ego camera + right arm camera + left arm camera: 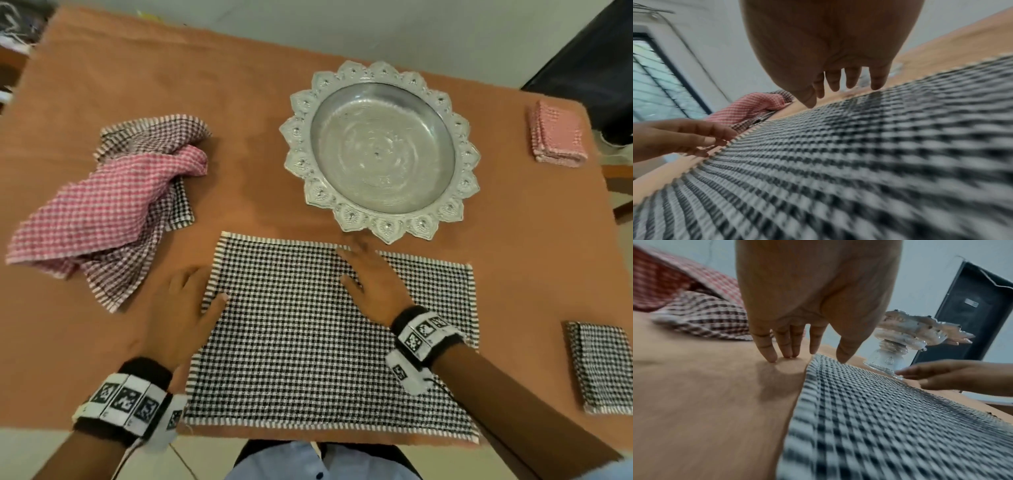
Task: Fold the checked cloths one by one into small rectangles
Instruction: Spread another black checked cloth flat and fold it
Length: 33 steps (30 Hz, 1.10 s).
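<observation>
Two hands we keep flat with straight fingers, our left hand [178,308] at the left border of the black checked cloth [308,349] spread in the lower centre, our right hand [370,277] on its upper middle, crumpled cloths [113,205] at left, silver tray [380,147] above, folded black cloth [603,366] at lower right, folded red cloth [556,135] at upper right.

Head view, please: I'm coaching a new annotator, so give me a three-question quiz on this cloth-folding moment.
1. True or false: the spread black-checked cloth already has a fold in it.
2. Which hand lies on that cloth near its far edge? A) left hand B) right hand
3. Fill in: the folded black-checked cloth lies to the ____ of the spread one.

Key:
1. False; it lies flat in a single layer.
2. B; the left hand sits at the cloth's left edge, fingers on the table.
3. Right, near the table's edge; a folded red-checked cloth lies farther back.
</observation>
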{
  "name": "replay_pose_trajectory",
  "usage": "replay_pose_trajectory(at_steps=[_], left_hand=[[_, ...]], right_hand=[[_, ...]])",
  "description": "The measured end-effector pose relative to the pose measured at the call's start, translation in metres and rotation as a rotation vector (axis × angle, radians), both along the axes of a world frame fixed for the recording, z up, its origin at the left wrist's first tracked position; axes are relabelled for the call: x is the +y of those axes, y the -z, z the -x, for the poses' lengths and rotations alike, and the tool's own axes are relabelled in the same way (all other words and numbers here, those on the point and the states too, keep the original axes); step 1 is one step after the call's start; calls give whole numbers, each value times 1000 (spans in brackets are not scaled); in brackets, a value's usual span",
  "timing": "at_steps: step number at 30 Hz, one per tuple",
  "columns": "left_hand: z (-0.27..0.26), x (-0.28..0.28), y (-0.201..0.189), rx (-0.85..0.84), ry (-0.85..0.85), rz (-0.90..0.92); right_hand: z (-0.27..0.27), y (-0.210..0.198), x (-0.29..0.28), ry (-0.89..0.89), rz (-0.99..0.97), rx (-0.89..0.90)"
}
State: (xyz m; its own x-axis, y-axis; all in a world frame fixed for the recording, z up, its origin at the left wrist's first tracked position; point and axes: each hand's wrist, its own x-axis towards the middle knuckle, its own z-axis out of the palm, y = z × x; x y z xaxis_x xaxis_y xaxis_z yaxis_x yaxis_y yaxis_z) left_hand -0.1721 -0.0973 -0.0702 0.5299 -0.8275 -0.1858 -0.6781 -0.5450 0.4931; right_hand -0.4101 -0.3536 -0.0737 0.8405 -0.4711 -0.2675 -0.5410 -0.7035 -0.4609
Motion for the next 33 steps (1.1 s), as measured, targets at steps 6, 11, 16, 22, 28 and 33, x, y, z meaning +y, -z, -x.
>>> replay_pose_trajectory(at_steps=[6, 11, 16, 22, 28, 33], left_hand=[[62, 74, 0, 16, -228, -39], [107, 112, -2, 143, -474, -31], [125, 115, -4, 210, -603, -89], [113, 110, -9, 265, -506, 33], [107, 112, -16, 240, -381, -33], [121, 114, -31, 290, -209, -6]], right_hand=[[-120, -18, 47, -314, -125, -103], [-183, -5, 72, -509, -120, -49], [-202, -17, 73, -532, 57, 101], [-216, -29, 74, -506, 112, 180], [-201, -27, 65, -373, 98, -4], [-149, -26, 44, -212, -185, -183]])
